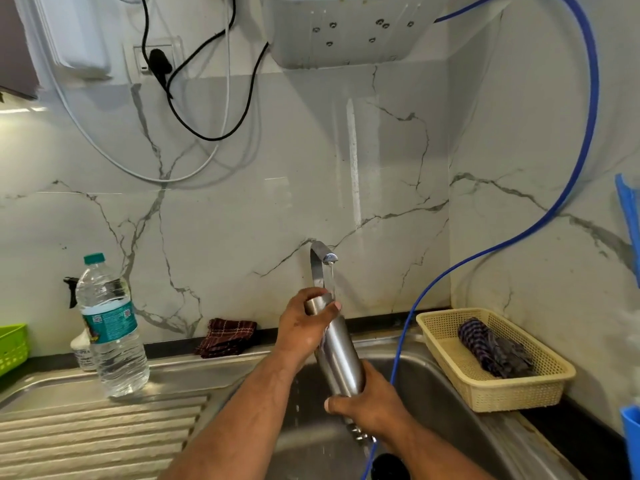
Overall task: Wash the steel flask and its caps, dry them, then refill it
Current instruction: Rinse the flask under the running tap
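1. Left hand (301,327): fingers and thumb wrapped round the neck of the steel flask (341,355), thumb tip across the top end.
2. Right hand (370,407): curled round the flask's base, thumb across the front.
3. Flask: held over the sink (433,393), leaning with its top end up and to the left, mouth right under the tap (320,261). No cap visible on it.
4. Tap running: thin water stream (331,278) lands at the flask's top, and drips fall into the sink.
5. Blue hose (585,133) loops down the right wall into the sink, just right of the right hand.
6. Right of the sink: beige basket (512,398) holding a dark striped cloth (491,348).
7. Left, on the steel surface (86,434): a plastic water bottle (110,327), upright and capped. A maroon checked cloth (227,337) lies at the back wall, and a green basket (12,348) sits at the frame edge.
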`<state>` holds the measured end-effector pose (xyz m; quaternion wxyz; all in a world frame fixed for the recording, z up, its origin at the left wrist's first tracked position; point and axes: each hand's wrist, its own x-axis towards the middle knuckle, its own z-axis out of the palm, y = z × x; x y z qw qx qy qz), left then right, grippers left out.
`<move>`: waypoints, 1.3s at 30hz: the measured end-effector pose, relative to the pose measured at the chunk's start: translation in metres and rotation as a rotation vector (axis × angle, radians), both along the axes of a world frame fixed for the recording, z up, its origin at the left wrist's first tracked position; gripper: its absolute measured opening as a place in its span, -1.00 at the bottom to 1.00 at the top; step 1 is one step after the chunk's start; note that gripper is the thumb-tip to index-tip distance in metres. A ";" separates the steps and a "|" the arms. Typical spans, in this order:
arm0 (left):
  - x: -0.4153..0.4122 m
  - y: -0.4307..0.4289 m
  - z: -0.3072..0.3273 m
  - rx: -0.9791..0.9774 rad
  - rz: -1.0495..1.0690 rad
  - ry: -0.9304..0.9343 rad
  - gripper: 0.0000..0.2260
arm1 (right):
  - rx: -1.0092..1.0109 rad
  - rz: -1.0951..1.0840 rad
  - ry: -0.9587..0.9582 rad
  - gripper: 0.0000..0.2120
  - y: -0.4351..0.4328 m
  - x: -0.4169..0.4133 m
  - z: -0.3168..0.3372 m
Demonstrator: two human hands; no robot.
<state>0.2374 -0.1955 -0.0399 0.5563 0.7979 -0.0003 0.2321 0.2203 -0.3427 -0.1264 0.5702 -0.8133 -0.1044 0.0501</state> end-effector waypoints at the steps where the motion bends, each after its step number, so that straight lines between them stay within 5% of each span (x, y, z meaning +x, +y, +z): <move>1: -0.005 0.003 0.003 0.088 0.007 -0.030 -0.72 | -0.015 0.008 -0.008 -0.22 -0.001 -0.001 0.001; 6: -0.025 0.013 0.013 0.240 0.114 -0.036 -0.55 | -0.047 -0.023 -0.135 -0.12 -0.006 -0.002 0.008; 8: -0.029 0.016 0.013 0.296 0.200 -0.021 -0.64 | -0.065 -0.040 -0.179 -0.15 -0.006 -0.003 0.010; 14: -0.039 0.044 -0.012 0.211 0.494 0.125 -0.53 | -0.101 -0.086 -0.284 -0.23 -0.018 0.004 0.019; 19: -0.074 0.047 -0.041 -0.222 0.192 0.498 -0.60 | 0.268 -0.083 -0.206 -0.22 -0.022 0.004 0.033; 23: -0.088 0.023 -0.061 -0.259 -0.067 0.722 -0.17 | 0.516 -0.136 -0.081 -0.27 -0.009 0.009 0.031; 26: -0.084 0.006 -0.075 -0.239 -0.162 0.751 -0.15 | 0.469 -0.058 0.017 -0.34 0.004 0.000 0.028; 28: -0.080 0.001 -0.077 -0.218 -0.228 0.745 -0.29 | 0.413 0.008 0.064 -0.05 0.011 -0.004 0.024; 30: -0.073 -0.001 -0.080 -0.144 -0.256 0.765 -0.16 | 0.381 0.019 0.085 0.11 0.016 -0.008 0.022; 33: -0.065 0.006 -0.093 0.002 -0.238 0.711 0.03 | 0.316 -0.021 0.116 -0.08 0.017 -0.007 0.015; 39: -0.070 0.015 -0.097 0.114 -0.204 0.603 -0.43 | 0.152 -0.069 0.061 -0.20 0.021 -0.007 0.013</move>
